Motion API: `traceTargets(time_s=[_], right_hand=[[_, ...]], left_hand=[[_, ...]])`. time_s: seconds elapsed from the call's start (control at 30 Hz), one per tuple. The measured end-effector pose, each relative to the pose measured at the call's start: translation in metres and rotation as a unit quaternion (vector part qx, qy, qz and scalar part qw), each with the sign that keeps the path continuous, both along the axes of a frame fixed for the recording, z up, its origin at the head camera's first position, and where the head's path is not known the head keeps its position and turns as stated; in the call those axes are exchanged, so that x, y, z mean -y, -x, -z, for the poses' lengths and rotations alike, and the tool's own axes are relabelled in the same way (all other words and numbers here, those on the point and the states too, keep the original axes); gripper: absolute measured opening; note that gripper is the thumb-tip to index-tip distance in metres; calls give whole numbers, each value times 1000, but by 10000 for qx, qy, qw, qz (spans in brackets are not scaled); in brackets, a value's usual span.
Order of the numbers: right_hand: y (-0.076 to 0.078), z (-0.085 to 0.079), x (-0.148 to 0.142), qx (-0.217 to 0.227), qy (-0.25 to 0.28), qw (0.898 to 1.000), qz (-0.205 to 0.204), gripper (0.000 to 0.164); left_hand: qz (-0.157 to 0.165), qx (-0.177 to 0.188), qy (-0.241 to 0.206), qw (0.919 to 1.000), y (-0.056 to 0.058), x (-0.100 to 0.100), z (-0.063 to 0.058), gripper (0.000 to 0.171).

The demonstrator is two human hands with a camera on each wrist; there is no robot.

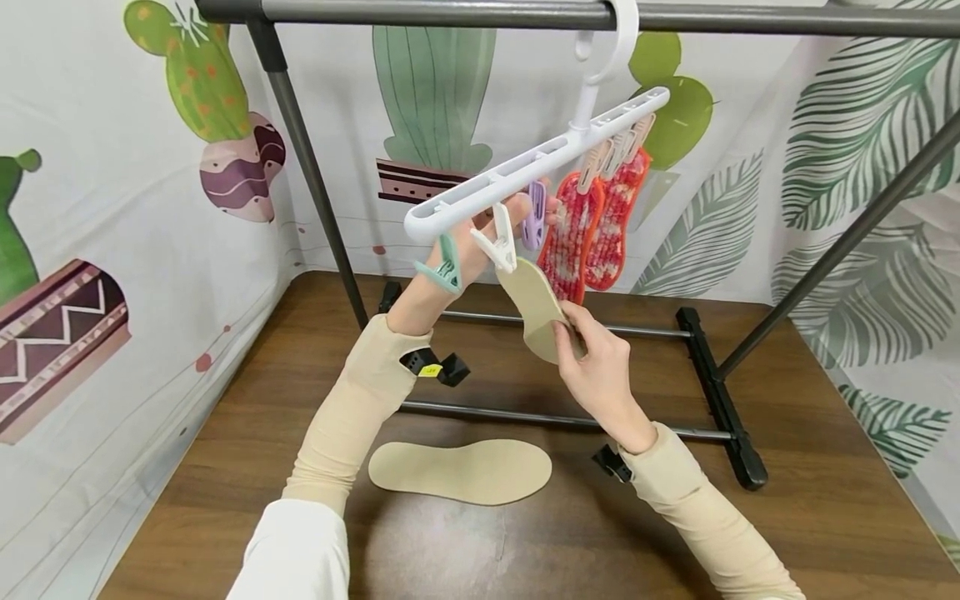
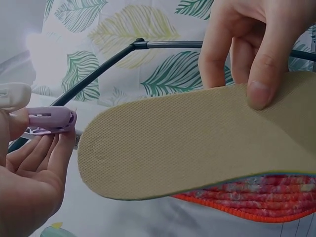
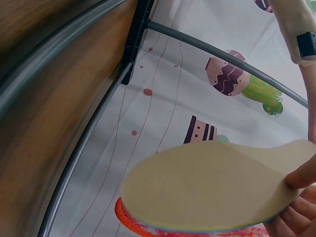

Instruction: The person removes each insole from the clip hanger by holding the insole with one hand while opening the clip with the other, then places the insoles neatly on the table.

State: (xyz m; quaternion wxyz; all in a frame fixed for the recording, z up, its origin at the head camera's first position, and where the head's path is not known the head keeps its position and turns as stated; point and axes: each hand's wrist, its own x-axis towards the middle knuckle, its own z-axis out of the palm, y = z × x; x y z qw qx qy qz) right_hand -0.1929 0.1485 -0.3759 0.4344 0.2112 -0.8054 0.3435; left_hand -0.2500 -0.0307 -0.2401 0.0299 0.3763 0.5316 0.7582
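Observation:
My left hand (image 2: 37,190) pinches a purple clothespin (image 1: 536,215) between thumb and fingers, under the white hanger (image 1: 525,171). My right hand (image 1: 600,367) holds a beige insole (image 1: 525,292) at its wider part, thumb on one face and fingers behind. In the left wrist view the insole's rounded end points at the purple clothespin, close beside it. A white clothespin (image 1: 501,237) and a green clothespin (image 1: 444,267) hang near my left hand. Another beige insole (image 1: 461,471) lies flat on the wooden table (image 1: 420,550).
Two red knitted-looking insoles (image 1: 573,242) hang from pale clothespins (image 1: 618,154) at the hanger's far end. The hanger hooks over the top bar of a dark metal rack (image 1: 450,12), whose lower bars (image 1: 510,414) cross the table. A cactus-and-leaf printed cloth (image 1: 330,167) stands behind.

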Motion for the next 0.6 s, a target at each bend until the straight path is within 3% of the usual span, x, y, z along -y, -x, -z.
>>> traceTargets(time_s=[0.03,0.1,0.13,0.27,0.37,0.6], right_hand=[[0,0,-1,2,-16,10000,10,20],[0,1,-2,-18,-52,10000,26,21],[0,1,-3,-24,-69,10000,30,22],[0,4,-4,-21,-145,9999,11,23],[0,6,-6,-3,-191,9998,-17,23],[-1,10,-12,63,-336,9994,-83,23]], left_hand=[[28,4,-43,10000,2,0,1,62],[355,106,-291,9989,5,-2,1,59],[309,51,-320,9990,6,-2,2,65],[315,63,-458,9984,7,0,4,33],[376,54,-531,9979,9,-1,5,36],[247,-567,-541,9966,16,2,14,39]])
